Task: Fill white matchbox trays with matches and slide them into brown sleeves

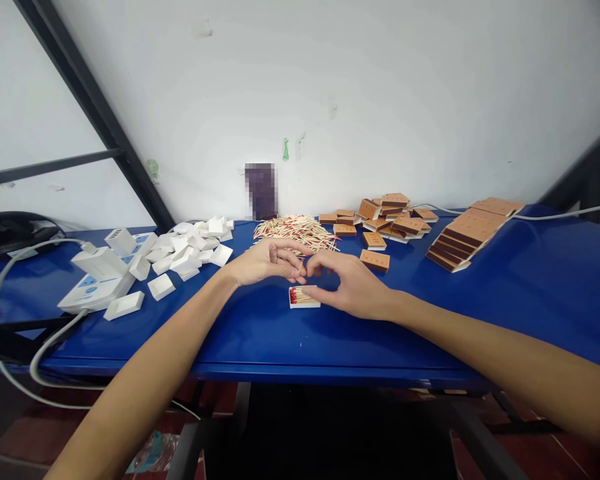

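Observation:
My left hand (pixel 273 261) is closed in a pinch, with a thin matchstick (pixel 301 266) showing at its fingertips. My right hand (pixel 347 283) meets those fingertips with its curled fingers. Its thumb is spread away from them, over the right end of a small white matchbox tray (pixel 305 306). Red-headed matches (pixel 298 295) lie side by side in that tray, partly covered by the thumb. Just behind both hands rises a large loose pile of matchsticks (pixel 295 230).
Left of the hands are heaped white trays (pixel 190 248) and a white power strip (pixel 97 283) with cables. Orange-brown matchbox sleeves (pixel 397 217) are piled at the back right, beside a stacked row of sleeves (pixel 473 230). The blue tabletop (pixel 260 347) ends towards me.

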